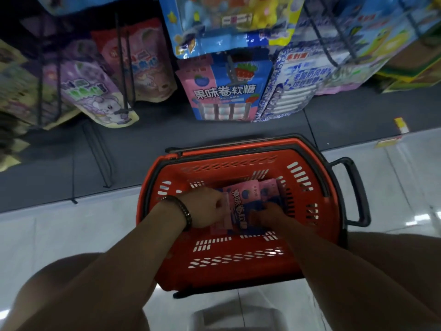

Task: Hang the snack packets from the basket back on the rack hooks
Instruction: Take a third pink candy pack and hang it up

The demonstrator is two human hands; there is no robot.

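A red shopping basket (238, 263) stands on the pale floor below the rack. Inside it lie a few pink-and-blue snack packets (241, 201), overlapping each other. My left hand (207, 206), with a beaded bracelet on the wrist, curls over the left edge of the top packet and grips it. My right hand (267, 215) reaches in from the right, fingers on the packet's lower right part; its grip is blurred. On the rack above, a matching pink-and-blue packet (224, 91) hangs from a dark hook (231, 68).
Purple and pink bags (95, 87) hang on long black hooks (124, 63) at the left, blue-and-white bags (298, 75) at the right. The dark shelf base (59, 158) runs behind the basket. A black basket handle (358, 189) sticks out right. My knees flank the basket.
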